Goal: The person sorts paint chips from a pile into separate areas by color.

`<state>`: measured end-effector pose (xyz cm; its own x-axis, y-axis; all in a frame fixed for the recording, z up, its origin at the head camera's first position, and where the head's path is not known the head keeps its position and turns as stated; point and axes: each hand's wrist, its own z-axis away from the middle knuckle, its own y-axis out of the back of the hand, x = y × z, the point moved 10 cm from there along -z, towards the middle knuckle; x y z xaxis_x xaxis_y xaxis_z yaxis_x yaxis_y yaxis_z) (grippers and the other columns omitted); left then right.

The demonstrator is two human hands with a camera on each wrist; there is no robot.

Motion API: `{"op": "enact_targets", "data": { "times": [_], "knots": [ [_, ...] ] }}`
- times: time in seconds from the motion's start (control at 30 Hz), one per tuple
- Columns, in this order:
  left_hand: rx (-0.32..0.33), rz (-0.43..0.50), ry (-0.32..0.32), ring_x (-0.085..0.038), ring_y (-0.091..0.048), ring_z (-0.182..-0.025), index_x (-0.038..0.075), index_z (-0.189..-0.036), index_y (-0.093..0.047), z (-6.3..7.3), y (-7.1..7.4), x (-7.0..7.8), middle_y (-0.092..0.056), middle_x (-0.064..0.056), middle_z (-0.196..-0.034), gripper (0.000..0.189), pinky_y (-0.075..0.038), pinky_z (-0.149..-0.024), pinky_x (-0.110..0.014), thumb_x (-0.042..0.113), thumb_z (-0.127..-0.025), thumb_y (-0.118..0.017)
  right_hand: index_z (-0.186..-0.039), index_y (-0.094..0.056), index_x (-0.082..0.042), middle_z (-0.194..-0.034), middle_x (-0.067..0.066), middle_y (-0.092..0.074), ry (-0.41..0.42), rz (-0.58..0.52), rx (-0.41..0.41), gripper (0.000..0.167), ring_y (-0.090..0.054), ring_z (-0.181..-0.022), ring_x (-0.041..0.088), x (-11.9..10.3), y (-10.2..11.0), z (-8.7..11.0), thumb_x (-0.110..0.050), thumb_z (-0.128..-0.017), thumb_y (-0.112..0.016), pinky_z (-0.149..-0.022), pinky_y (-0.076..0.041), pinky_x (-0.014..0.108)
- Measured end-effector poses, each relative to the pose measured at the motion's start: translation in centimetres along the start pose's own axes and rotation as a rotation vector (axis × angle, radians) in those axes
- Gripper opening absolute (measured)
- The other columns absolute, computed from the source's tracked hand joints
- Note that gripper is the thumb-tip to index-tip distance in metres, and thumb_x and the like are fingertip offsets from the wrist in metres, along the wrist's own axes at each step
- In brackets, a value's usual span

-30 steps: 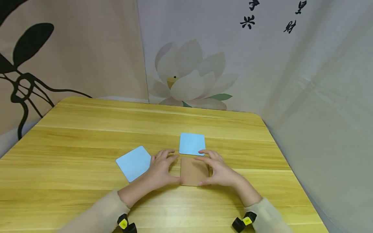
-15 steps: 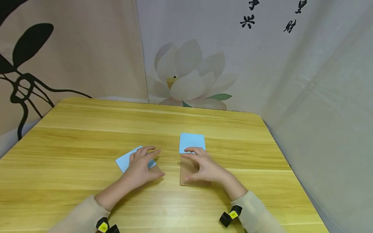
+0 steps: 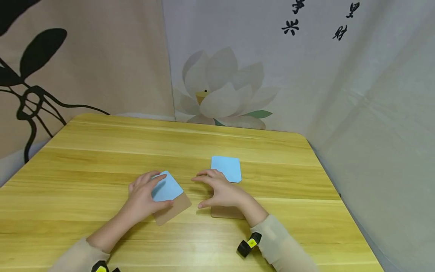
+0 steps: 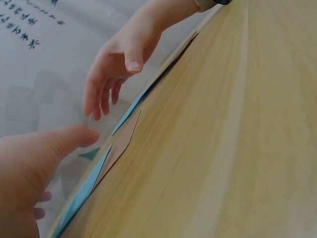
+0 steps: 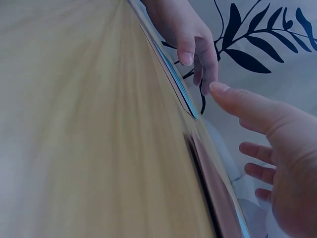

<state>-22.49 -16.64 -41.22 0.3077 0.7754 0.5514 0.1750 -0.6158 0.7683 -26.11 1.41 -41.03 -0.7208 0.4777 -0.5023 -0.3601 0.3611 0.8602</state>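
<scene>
My left hand (image 3: 142, 194), its fingers spread and bent in a loose C, is over the left edge of a light blue square card (image 3: 170, 188). A tan square card (image 3: 175, 210) lies against that blue card's near side, tilted the same way. My right hand (image 3: 222, 190) hovers, holding nothing, over a second tan card (image 3: 227, 213) and hides most of it. Just beyond lies another blue card (image 3: 232, 168), its lower left corner covered by my fingers. In the left wrist view, a gap shows between my left thumb (image 4: 79, 138) and the cards.
The cards lie flat on a wooden table (image 3: 289, 234) with rounded far corners. A cloth backdrop (image 3: 136, 68) with a printed lotus and dark leaves hangs behind it. Black wrist-worn devices (image 3: 249, 244) sit at my sleeves.
Both hands have moved left. My left hand has gone from beside the right tan card to the left cards, uncovering the left tan card. The cards stay where they were.
</scene>
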Motion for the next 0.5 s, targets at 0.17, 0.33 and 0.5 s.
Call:
{"op": "enact_targets", "data": {
  "times": [0.17,0.33,0.5],
  "knots": [
    [-0.007,-0.001,0.031,-0.046,-0.033,-0.124,0.003,-0.132,-0.055,0.5,0.2,-0.9,-0.043,-0.02,-0.136,0.085,-0.019,-0.09,-0.064,0.042,-0.064,-0.087,-0.143,-0.045,-0.023,-0.144,0.0,-0.038,-0.002,-0.001,-0.035,0.08,-0.027,-0.135,0.02,-0.6,-0.9,-1.4,-0.045,-0.075,-0.08,-0.107,-0.023,0.047],
    [-0.006,-0.001,0.057,-0.047,-0.032,-0.123,0.003,-0.133,-0.054,1.2,0.6,-1.6,-0.043,-0.02,-0.136,0.086,-0.018,-0.09,-0.064,0.042,-0.064,-0.087,-0.143,-0.046,-0.023,-0.147,0.001,-0.037,0.016,0.027,-0.058,0.079,-0.026,-0.136,0.021,-1.3,-1.5,-2.9,-0.043,-0.074,-0.081,-0.108,-0.022,0.047],
    [-0.011,-0.008,0.076,-0.048,-0.031,-0.123,0.001,-0.134,-0.052,1.7,0.7,-2.0,-0.042,-0.021,-0.135,0.088,-0.019,-0.089,-0.065,0.043,-0.064,-0.087,-0.143,-0.046,-0.022,-0.148,0.003,-0.036,0.033,0.041,-0.093,0.081,-0.027,-0.137,0.024,-1.8,-2.0,-4.2,-0.045,-0.074,-0.081,-0.108,-0.021,0.048]
  ]
}}
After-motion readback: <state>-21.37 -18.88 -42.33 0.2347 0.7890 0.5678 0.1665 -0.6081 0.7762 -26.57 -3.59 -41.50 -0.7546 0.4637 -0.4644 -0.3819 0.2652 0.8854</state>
